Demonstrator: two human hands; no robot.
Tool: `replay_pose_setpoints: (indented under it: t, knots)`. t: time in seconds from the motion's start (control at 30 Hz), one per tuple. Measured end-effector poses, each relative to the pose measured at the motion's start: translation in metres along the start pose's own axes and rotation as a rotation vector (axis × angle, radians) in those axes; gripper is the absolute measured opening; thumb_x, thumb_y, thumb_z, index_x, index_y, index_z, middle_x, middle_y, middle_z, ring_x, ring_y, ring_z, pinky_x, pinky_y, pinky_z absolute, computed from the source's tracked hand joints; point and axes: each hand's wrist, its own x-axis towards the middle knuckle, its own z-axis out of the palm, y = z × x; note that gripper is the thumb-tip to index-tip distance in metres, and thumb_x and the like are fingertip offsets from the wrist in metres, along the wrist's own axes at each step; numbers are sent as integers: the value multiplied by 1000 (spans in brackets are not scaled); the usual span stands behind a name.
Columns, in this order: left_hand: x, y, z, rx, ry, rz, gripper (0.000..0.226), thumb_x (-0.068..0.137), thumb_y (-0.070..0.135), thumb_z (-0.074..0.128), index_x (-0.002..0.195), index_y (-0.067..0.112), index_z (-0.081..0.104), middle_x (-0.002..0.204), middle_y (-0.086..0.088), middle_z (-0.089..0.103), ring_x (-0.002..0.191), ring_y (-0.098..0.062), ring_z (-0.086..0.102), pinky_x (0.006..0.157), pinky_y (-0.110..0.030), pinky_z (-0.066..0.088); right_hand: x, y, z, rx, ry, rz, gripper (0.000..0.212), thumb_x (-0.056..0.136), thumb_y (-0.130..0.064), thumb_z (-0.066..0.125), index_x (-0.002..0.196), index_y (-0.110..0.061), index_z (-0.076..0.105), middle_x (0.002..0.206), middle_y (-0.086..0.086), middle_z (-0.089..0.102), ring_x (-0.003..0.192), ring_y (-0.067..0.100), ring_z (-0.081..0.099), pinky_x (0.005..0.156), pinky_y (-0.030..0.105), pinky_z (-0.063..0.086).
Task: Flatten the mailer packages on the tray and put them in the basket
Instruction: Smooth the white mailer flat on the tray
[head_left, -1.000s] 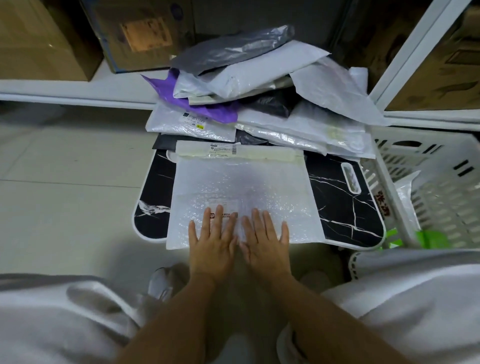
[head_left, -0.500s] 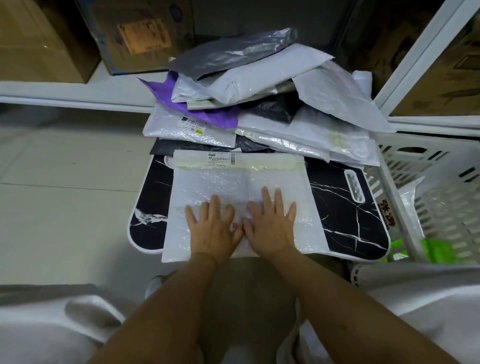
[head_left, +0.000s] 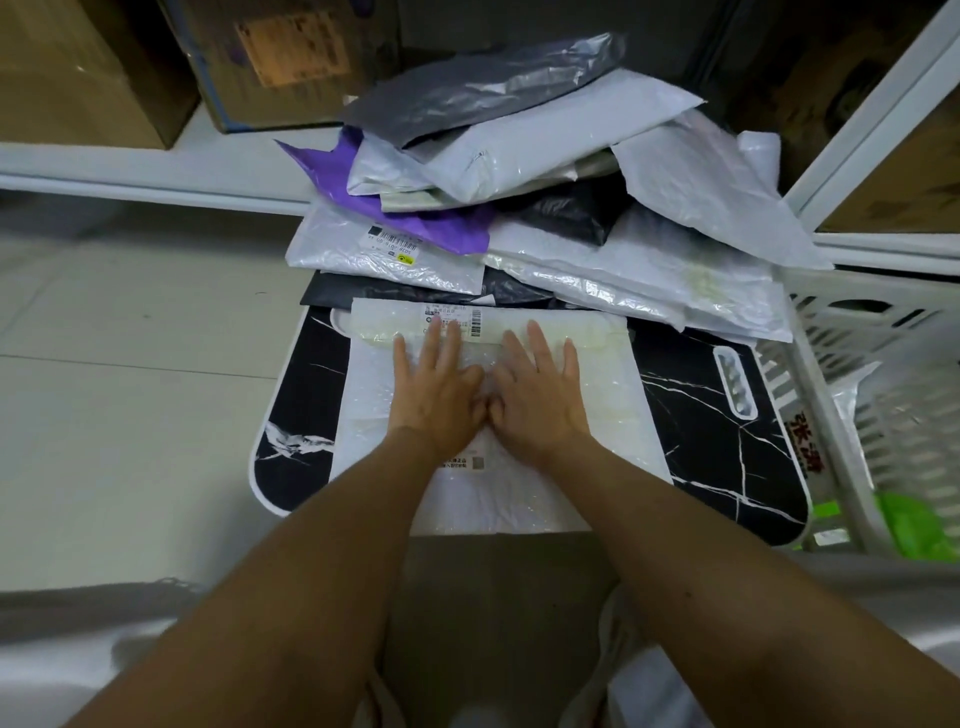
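Pale tiled floor (head_left: 130, 415), black marble-look tray (head_left: 717, 415); white basket (head_left: 831, 364) with green item (head_left: 909, 525). Left hand (head_left: 436, 395), right hand (head_left: 540, 400) flat, fingers straight, pressing bubble mailer (head_left: 374, 415).

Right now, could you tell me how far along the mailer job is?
Early on. Done: the basket holds only a little, something whitish and something green. In hand: the left hand and right hand press flat on a bubble mailer on the tray. Left: the pile behind.
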Motion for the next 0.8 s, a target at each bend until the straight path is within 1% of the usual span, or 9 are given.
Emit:
replay_pose_setpoints:
  t: [0.07,0.17,0.27,0.33,0.4,0.47,0.53,0.6,0.8]
  knots:
    - [5,-4,6,-96,-112,-24,58,96,56,21,141,21,31,160,-11,-5,146,-35,-6,114,-62,7,4,4,7,126,-69,40,55,99,-42,27,148,-16,29,162,5,8,149,29,-3,117,56,3]
    - [6,-2,10,-189,-166,-74,63,97,54,19,146,14,21,161,-7,-6,147,-32,-7,115,-60,4,4,6,15,229,-44,73,59,97,-43,32,147,-13,26,159,5,17,148,29,10,117,54,9]
    - [11,-5,11,-216,-48,-109,61,98,51,23,147,15,20,158,-6,16,143,-30,16,112,-56,19,12,6,15,197,92,86,54,94,-46,34,140,-18,38,139,2,47,126,26,42,103,48,31]
    - [20,-7,6,-187,56,-106,55,98,47,25,147,20,23,144,-1,39,127,-26,37,100,-49,34,24,6,7,105,134,88,50,97,-47,28,140,-26,41,128,1,53,113,25,47,90,44,35]
    - [28,-6,0,-132,86,-91,47,100,44,24,141,26,35,133,-1,48,119,-25,42,97,-47,34,37,3,-1,31,147,72,39,99,-44,29,129,-31,51,122,2,53,111,25,46,91,45,32]
    - [31,-4,2,-118,71,-114,43,100,44,21,138,33,38,139,-7,42,132,-29,32,108,-56,20,44,0,-1,43,142,75,32,100,-37,30,120,-31,54,132,4,49,128,28,38,104,51,24]
    - [27,-7,13,-161,7,-169,47,98,50,16,145,45,21,157,-11,13,146,-35,3,110,-64,5,46,-3,6,144,48,104,40,101,-38,23,135,-30,43,156,2,26,147,29,10,114,60,7]
    - [28,-11,21,-183,-90,-194,53,96,56,13,147,50,-1,160,-10,-11,144,-40,-13,110,-67,4,47,-2,13,202,-66,145,50,101,-44,17,149,-31,22,163,-3,3,148,32,-8,114,63,-3]
    - [32,-17,24,-229,-73,-397,95,83,77,12,153,16,-2,158,-22,-6,146,-35,-7,117,-50,8,50,2,15,210,-109,329,63,91,-68,17,149,-48,2,161,12,-10,144,44,-15,110,67,-8]
